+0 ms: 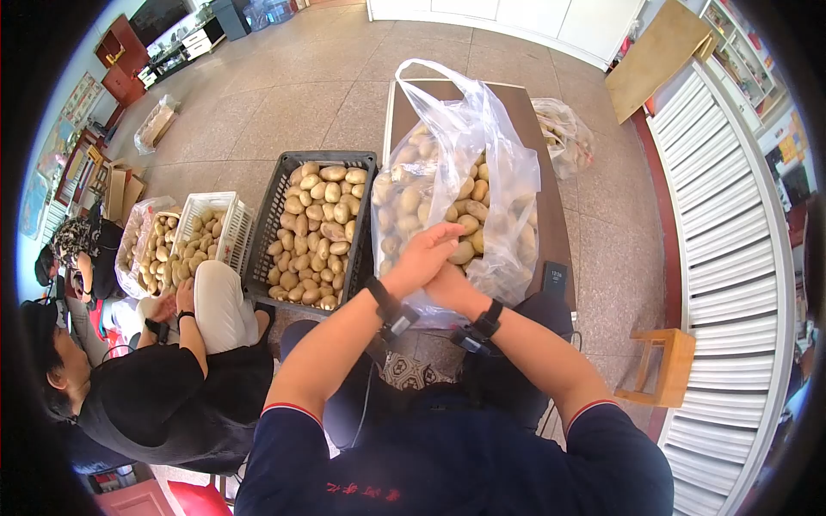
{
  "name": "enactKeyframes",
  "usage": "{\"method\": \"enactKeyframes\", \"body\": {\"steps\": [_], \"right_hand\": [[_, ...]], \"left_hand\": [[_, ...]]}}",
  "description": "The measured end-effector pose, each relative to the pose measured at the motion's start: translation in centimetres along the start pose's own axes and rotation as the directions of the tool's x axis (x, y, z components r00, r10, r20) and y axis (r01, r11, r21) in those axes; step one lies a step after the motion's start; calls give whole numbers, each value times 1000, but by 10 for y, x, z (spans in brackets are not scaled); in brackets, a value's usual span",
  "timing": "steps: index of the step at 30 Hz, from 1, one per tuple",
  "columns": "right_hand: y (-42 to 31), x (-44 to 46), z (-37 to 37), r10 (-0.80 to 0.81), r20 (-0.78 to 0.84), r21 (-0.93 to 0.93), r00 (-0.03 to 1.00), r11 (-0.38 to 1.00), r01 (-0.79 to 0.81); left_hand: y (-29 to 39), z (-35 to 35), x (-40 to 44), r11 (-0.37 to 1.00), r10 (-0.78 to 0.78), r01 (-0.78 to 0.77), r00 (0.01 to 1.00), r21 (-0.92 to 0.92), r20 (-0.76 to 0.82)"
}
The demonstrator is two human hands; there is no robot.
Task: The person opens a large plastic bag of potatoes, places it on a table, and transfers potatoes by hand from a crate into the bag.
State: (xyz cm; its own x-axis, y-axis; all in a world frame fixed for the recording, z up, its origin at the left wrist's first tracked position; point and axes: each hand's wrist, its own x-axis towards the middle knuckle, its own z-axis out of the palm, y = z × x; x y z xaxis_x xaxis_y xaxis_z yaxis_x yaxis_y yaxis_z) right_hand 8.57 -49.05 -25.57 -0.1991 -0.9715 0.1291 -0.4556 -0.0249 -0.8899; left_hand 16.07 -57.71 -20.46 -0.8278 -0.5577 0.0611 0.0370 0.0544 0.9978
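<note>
A clear plastic bag (508,185) full of potatoes (465,224) stands on a low brown table (516,103) in front of me, its top gaping and its handles loose. Both my hands meet over the bag's near side. My left hand (422,258) lies across the right one with its fingers stretched out and nothing visible in them. Beneath it is my right hand (450,285), its fingers mostly hidden by the left hand and the bag. Dark bands with small devices are on both wrists.
To the left stand a black crate (372,172) of potatoes and a white basket (237,225) of potatoes. A co-worker (163,396) sits there, another person beyond. A phone (555,279) lies at the table's right edge. A wooden stool (671,368) and a radiator (731,232) stand right.
</note>
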Motion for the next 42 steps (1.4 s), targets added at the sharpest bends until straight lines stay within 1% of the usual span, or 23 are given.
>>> {"method": "enactKeyframes", "body": {"steps": [2,3,5,6,8,9,11,13,15,16,18,21,23,25,28,29,31,32,34,36,37,39,42], "right_hand": [[2,-2,19,-22,86,-5,996,1000,23],[9,-1,29,-27,93,-5,995,1000,27],[20,2,43,-211,162,-97,964,969,229],[9,1,39,-213,167,-95,963,968,230],[-10,-3,23,-33,196,-173,980,983,68],[-8,-3,17,-32,201,-171,979,983,67],[-4,-5,-3,-87,58,-354,994,930,102],[-3,-7,-26,-188,-71,-535,980,836,122],[-7,-11,-51,-233,-88,-697,969,709,107],[-11,-13,-62,-233,-79,-695,969,710,114],[-18,-17,-80,79,-112,-794,991,593,-137],[-12,-24,-90,69,-178,-711,982,680,-177],[-1,-27,-89,137,-156,-726,978,656,-208],[4,-35,-85,160,43,-778,986,625,-67],[11,-45,-69,187,191,-812,963,582,48],[16,-50,-63,187,191,-811,964,583,47],[26,-57,-52,100,295,-774,950,608,176],[25,-56,-50,129,329,-805,935,556,207],[23,-56,-52,140,328,-793,934,579,191],[24,-57,-53,151,328,-778,932,602,177],[28,-58,-54,128,263,-764,956,632,126],[27,-53,-56,121,166,-738,979,674,42],[9,-40,-66,116,95,-702,989,712,-16]], "left_hand": [[2,-20,2,952,-306,302,945,55,118],[-3,-29,4,952,-305,301,946,52,111],[-27,-47,7,940,-302,281,949,194,90],[-37,-59,9,939,-304,284,949,193,84],[-53,-88,10,883,-200,187,980,430,-16],[-56,-101,10,883,-203,192,979,427,-20],[-62,-122,9,887,-238,303,947,348,-216],[-67,-137,5,896,-256,336,924,289,-283],[-78,-147,-2,902,-274,366,895,228,-352],[-87,-151,-4,903,-270,366,892,226,-363],[-101,-150,-9,902,-195,313,910,297,-365],[-98,-138,-13,890,-154,251,951,381,-267],[-88,-123,-12,907,-160,235,960,350,-230],[-65,-104,-17,873,-180,243,966,423,-183],[-63,-89,-21,874,-167,188,982,447,-88],[-62,-86,-24,874,-168,189,982,448,-87],[-59,-81,-28,859,-108,84,994,505,17],[-58,-80,-29,858,-107,83,994,507,18],[-56,-79,-31,789,-163,52,978,612,127],[-57,-79,-32,774,-205,78,970,628,132],[-56,-83,-34,757,-246,106,960,645,131],[-77,-91,-30,713,-191,20,967,701,168],[-77,-93,-34,775,-124,29,986,632,107]]}}
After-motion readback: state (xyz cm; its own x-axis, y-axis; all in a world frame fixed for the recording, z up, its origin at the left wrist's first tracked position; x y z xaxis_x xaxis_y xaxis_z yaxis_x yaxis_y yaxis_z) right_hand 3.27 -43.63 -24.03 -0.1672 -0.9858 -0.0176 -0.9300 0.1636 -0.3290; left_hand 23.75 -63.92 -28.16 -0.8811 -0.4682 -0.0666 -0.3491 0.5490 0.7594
